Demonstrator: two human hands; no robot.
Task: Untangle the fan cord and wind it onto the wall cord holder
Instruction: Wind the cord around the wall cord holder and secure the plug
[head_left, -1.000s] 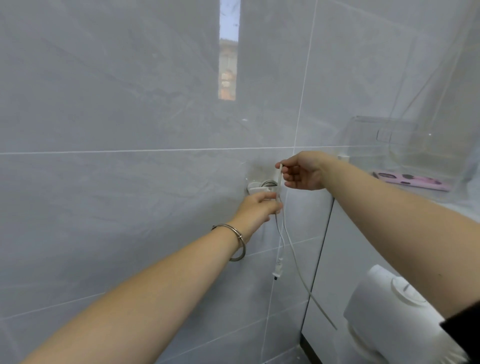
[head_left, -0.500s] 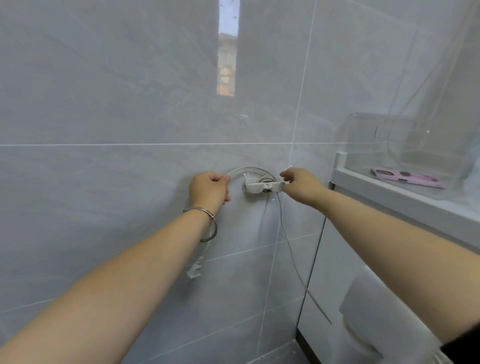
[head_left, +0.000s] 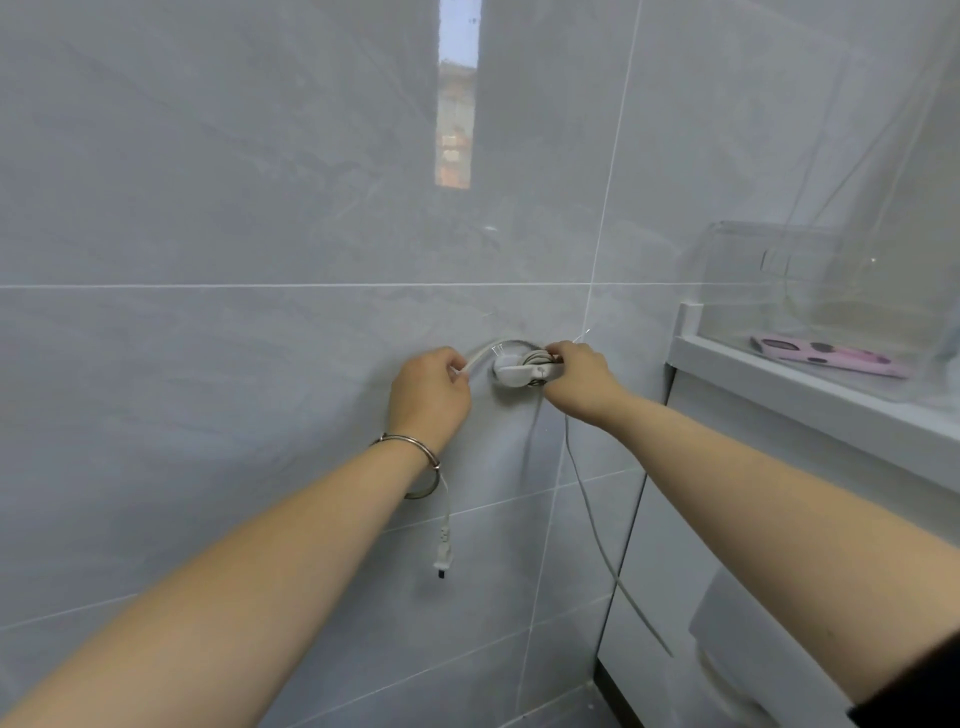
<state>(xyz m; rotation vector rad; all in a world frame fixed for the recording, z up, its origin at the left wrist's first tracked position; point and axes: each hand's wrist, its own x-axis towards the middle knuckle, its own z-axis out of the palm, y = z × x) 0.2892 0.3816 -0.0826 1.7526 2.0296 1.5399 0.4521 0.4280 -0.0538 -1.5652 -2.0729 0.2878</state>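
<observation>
The left hand (head_left: 428, 395) is closed round the fan cord (head_left: 480, 356), fingers curled and knuckles toward the camera, just left of the cord holder (head_left: 519, 370). From that grip the white cord arcs up and right onto the holder. Its free end drops behind the wrist and hangs against the wall, ending in a small plug (head_left: 443, 558). A metal bracelet (head_left: 415, 454) circles the left wrist.

The right hand (head_left: 576, 379) sits at the holder's right end, its fingers curled over the coils there and pinching the cord against the white bracket. Several turns are already wound on the holder, which is fixed to the grey tiled wall (head_left: 208, 364). Below this hand another length of cord runs down and to the right, past the front of a white cabinet (head_left: 670, 519).

To the right, a white counter (head_left: 779, 387) tops the cabinet. On it stands a clear plastic box (head_left: 753, 275), and inside, lying flat on its floor, is a pink item with dark spots (head_left: 831, 356). Nothing else in the box can be made out through the glare.
</observation>
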